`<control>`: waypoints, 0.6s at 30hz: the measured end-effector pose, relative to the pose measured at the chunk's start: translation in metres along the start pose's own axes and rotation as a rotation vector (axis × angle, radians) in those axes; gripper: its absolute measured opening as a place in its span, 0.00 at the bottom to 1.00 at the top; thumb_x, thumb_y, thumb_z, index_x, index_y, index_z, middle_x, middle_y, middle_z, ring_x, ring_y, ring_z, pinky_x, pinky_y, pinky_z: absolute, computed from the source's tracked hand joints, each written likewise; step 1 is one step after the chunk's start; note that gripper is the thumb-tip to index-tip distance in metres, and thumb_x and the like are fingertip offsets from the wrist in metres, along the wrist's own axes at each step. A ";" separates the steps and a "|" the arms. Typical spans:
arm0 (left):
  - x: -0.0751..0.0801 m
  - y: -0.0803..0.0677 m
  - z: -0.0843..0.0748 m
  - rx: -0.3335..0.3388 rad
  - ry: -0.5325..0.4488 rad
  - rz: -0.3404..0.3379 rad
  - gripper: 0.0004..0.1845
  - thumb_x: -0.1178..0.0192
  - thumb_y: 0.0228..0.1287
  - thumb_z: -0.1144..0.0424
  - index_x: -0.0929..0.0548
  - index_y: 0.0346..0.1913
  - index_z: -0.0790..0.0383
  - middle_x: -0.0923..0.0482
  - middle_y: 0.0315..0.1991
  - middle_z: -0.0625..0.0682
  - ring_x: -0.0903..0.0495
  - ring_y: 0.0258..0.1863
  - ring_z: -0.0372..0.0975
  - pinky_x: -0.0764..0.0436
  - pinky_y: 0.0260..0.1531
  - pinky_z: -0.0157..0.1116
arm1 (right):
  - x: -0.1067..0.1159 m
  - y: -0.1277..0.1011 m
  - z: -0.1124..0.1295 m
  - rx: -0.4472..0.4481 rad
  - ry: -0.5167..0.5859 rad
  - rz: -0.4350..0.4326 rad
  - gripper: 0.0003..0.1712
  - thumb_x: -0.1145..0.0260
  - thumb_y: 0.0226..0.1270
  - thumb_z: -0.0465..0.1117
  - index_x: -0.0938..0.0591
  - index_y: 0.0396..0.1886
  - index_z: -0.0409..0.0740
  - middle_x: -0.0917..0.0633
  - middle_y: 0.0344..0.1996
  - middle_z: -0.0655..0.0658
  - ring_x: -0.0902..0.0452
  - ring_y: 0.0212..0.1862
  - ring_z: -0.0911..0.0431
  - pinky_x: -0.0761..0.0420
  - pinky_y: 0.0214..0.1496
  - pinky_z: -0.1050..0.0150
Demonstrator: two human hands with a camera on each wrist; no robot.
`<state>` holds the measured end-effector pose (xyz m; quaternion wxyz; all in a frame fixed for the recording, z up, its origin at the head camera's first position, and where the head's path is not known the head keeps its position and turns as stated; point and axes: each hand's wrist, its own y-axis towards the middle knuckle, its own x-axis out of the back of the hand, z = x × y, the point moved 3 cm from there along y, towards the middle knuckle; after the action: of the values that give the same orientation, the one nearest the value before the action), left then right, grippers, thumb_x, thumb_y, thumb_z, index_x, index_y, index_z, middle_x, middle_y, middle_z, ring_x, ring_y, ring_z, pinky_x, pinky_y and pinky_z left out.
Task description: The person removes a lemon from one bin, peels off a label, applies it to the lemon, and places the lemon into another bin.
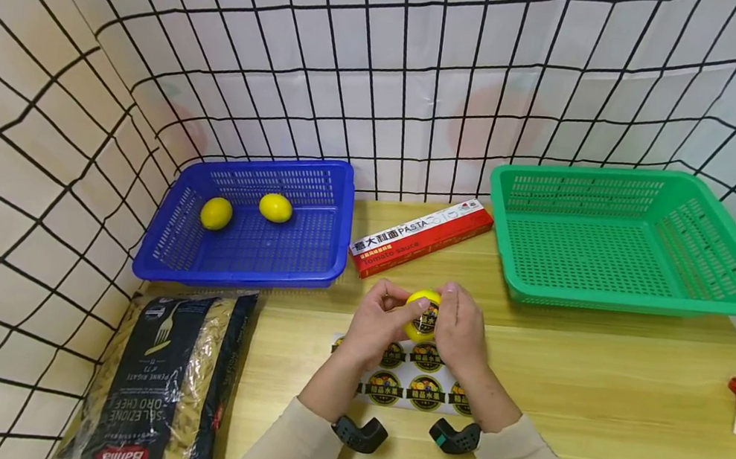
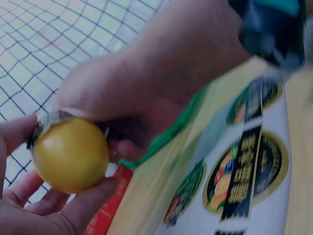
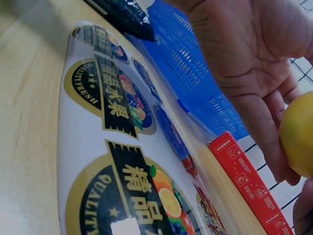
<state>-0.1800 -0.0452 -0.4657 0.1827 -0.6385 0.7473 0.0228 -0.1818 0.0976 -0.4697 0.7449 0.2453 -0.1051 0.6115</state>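
Head view shows both hands pinching one lemon [image 1: 422, 314] at 12 o'clock of the sticker sheet [image 1: 406, 383]: left hand [image 1: 376, 326] cups it, right hand [image 1: 460, 334] fingers seemingly press a label on. Next, I judge, the label needs smoothing flat.

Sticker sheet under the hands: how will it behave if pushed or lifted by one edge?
The sticker sheet looks thin and glossy, so it would probably droop when lifted by an edge. It lies flat on the smooth wooden table, so a push likely slides it. Light for its area, probably hard to pinch off the surface.
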 end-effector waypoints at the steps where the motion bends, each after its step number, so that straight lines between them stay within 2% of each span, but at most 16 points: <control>1: -0.001 0.000 0.000 0.004 -0.012 -0.009 0.12 0.33 0.65 0.67 0.27 0.44 0.62 0.19 0.37 0.49 0.15 0.34 0.36 0.12 0.30 0.33 | 0.000 0.000 0.000 -0.003 -0.001 -0.004 0.29 0.61 0.85 0.46 0.18 0.43 0.32 0.16 0.35 0.35 0.20 0.40 0.43 0.20 0.43 0.51; 5: -0.003 -0.001 0.000 0.020 -0.047 -0.033 0.09 0.35 0.68 0.67 0.25 0.43 0.61 0.18 0.36 0.48 0.15 0.33 0.36 0.12 0.31 0.34 | -0.001 0.000 -0.002 -0.020 -0.008 -0.022 0.29 0.61 0.85 0.47 0.17 0.43 0.33 0.17 0.32 0.36 0.22 0.35 0.46 0.23 0.36 0.58; 11: -0.003 0.000 0.001 0.018 -0.030 -0.075 0.06 0.36 0.71 0.65 0.23 0.41 0.62 0.16 0.36 0.47 0.15 0.32 0.37 0.12 0.29 0.34 | 0.000 0.000 -0.004 -0.050 0.016 -0.022 0.29 0.60 0.86 0.50 0.19 0.42 0.35 0.18 0.30 0.36 0.25 0.33 0.48 0.24 0.34 0.62; 15: -0.003 0.001 0.001 0.009 -0.027 -0.083 0.07 0.36 0.71 0.64 0.22 0.42 0.65 0.15 0.37 0.48 0.14 0.32 0.37 0.12 0.29 0.35 | 0.002 0.003 -0.007 -0.036 0.027 0.023 0.27 0.60 0.86 0.50 0.21 0.40 0.37 0.20 0.28 0.37 0.27 0.31 0.51 0.25 0.35 0.63; 18: -0.002 0.001 0.002 0.005 -0.002 -0.037 0.09 0.39 0.74 0.62 0.24 0.45 0.65 0.18 0.38 0.48 0.15 0.35 0.37 0.11 0.34 0.38 | 0.004 0.006 -0.009 -0.040 0.068 0.107 0.21 0.52 0.83 0.50 0.22 0.40 0.39 0.20 0.31 0.38 0.26 0.29 0.55 0.23 0.32 0.64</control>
<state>-0.1798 -0.0421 -0.4672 0.1856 -0.6516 0.7353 0.0182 -0.1883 0.1066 -0.4737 0.7189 0.2035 -0.1050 0.6563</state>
